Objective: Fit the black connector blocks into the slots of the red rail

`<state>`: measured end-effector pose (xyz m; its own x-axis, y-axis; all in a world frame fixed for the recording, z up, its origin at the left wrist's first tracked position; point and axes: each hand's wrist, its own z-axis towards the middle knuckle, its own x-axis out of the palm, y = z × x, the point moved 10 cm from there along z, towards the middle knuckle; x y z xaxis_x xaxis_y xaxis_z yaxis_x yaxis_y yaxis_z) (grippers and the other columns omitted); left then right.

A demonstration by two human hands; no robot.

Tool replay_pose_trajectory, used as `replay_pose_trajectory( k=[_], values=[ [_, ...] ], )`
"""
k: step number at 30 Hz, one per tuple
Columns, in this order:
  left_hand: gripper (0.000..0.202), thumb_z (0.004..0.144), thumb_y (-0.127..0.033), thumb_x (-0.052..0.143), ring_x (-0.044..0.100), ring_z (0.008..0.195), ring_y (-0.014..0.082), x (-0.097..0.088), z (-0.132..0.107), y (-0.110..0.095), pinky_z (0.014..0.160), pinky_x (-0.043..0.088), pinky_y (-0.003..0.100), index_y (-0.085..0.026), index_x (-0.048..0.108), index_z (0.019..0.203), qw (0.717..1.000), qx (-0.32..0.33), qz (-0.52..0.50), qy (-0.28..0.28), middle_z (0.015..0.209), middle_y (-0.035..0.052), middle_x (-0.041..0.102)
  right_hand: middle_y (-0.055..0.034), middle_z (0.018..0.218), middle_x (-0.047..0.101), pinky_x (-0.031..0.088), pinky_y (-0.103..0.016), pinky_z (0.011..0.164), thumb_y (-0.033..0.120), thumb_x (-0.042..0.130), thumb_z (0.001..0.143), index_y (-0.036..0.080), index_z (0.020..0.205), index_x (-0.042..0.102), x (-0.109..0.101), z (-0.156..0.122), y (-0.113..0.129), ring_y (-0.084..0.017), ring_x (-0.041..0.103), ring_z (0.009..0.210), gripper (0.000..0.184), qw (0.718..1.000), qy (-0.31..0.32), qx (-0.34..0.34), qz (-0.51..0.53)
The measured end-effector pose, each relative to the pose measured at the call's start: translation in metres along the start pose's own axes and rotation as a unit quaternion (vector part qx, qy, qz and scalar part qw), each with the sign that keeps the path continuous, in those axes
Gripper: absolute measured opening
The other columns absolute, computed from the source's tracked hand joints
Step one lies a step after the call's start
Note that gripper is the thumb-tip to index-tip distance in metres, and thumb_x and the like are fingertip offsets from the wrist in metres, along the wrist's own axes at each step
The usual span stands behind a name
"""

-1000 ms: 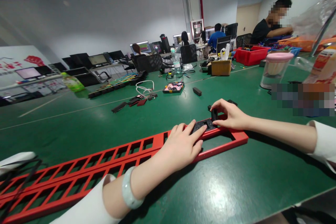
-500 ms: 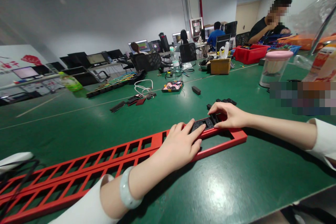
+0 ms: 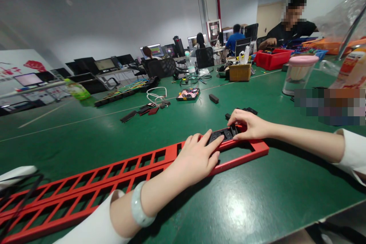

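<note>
A long red slotted frame (image 3: 171, 153) lies slantwise across the green table. Black rectangular modules (image 3: 217, 135) sit in its upper slot near the right end. My left hand (image 3: 197, 157) rests flat over the frame, fingers spread, with fingertips on the black modules. My right hand (image 3: 249, 125) pinches a small black plastic piece (image 3: 234, 129) between thumb and fingers, at the right end of the module row. The lower right opening of the frame shows bare table through it. More black blocks (image 3: 250, 111) lie just behind my right hand, partly hidden by it.
Beyond the frame lie a single black block (image 3: 213, 98), a small tray of parts (image 3: 188, 94), a white cable (image 3: 156, 96) and dark flat pieces (image 3: 144, 109). A pink-lidded jar (image 3: 300, 75) and a red bin (image 3: 273, 58) stand to the right. A co-worker (image 3: 291, 26) sits behind the bin.
My right hand has shifted very slightly, still pinching the black piece; my left hand stays put. The co-worker has lowered a raised hand toward the red bin.
</note>
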<state>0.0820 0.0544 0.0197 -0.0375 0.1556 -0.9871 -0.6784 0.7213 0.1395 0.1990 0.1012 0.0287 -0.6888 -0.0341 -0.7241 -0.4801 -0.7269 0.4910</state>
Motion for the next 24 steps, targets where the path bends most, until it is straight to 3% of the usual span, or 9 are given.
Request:
replay_pose_trajectory(
  k=[11, 24],
  values=[
    [0.044, 0.09, -0.039, 0.033, 0.044, 0.109, 0.028, 0.001, 0.001, 0.001, 0.09, 0.034, 0.047, -0.031, 0.034, 0.133, 1.0, -0.002, 0.007, 0.003, 0.137, 0.0094, 0.036, -0.0032, 0.087, 0.054, 0.045, -0.026, 0.062, 0.037, 0.073, 0.061, 0.017, 0.098, 0.059, 0.008, -0.002, -0.019, -0.014, 0.053, 0.073, 0.044, 0.995, 0.025, 0.066, 0.069],
    [0.044, 0.09, -0.039, 0.032, 0.045, 0.107, 0.0282, 0.0, 0.0, 0.0, 0.089, 0.034, 0.047, -0.031, 0.033, 0.134, 1.0, 0.001, 0.01, -0.004, 0.137, 0.01, 0.037, -0.0028, 0.079, 0.052, 0.041, -0.026, 0.063, 0.039, 0.07, 0.065, 0.015, 0.097, 0.062, 0.003, 0.002, -0.005, -0.013, 0.049, 0.07, 0.04, 0.998, 0.041, 0.04, 0.002]
  ],
)
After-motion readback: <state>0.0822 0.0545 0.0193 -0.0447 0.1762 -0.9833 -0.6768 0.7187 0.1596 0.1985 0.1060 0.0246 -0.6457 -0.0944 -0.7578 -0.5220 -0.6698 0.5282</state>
